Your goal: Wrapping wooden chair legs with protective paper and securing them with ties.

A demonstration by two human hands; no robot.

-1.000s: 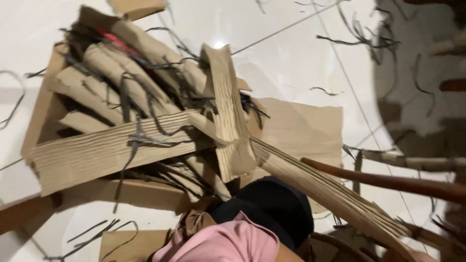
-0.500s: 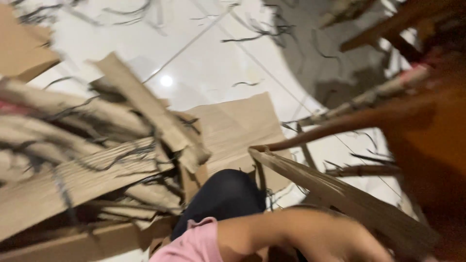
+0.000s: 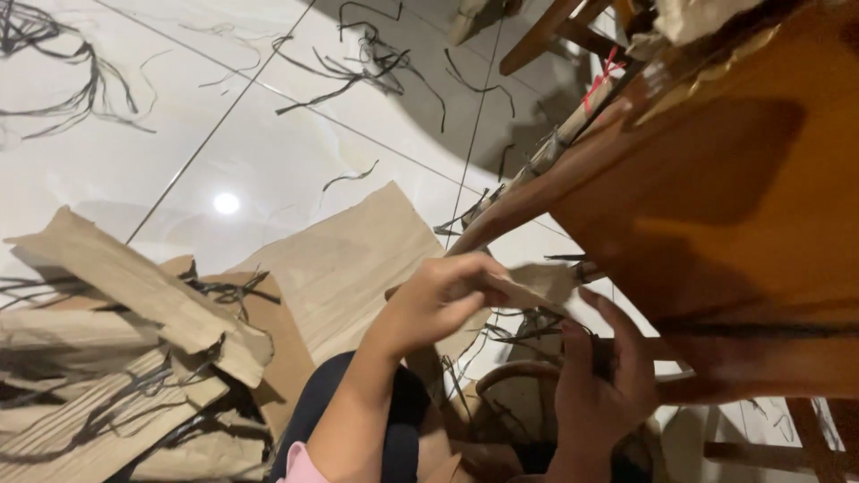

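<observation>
My left hand (image 3: 440, 300) reaches forward from a pink sleeve (image 3: 300, 467) and pinches a small torn piece of brown cardboard (image 3: 535, 284). Just below that piece, my right hand (image 3: 601, 380) is raised with its back toward me, fingers stretched up to the piece's lower edge. Thin dark strands (image 3: 530, 329) hang between the two hands. Whether the right hand grips any of them is hidden. Both hands are beside the edge of a brown wooden chair (image 3: 716, 188).
A pile of torn corrugated cardboard strips (image 3: 125, 358) with dark strands lies at the lower left. A flat cardboard sheet (image 3: 349, 259) rests on the white tiled floor (image 3: 179, 134). Loose dark strands (image 3: 358, 67) are scattered on the tiles. My dark trouser leg (image 3: 394, 420) is at the bottom.
The view has swung right, so the cardboard pile slid to the left and the chair fills the right side. Both hands have come into view, the left holding a cardboard piece.
</observation>
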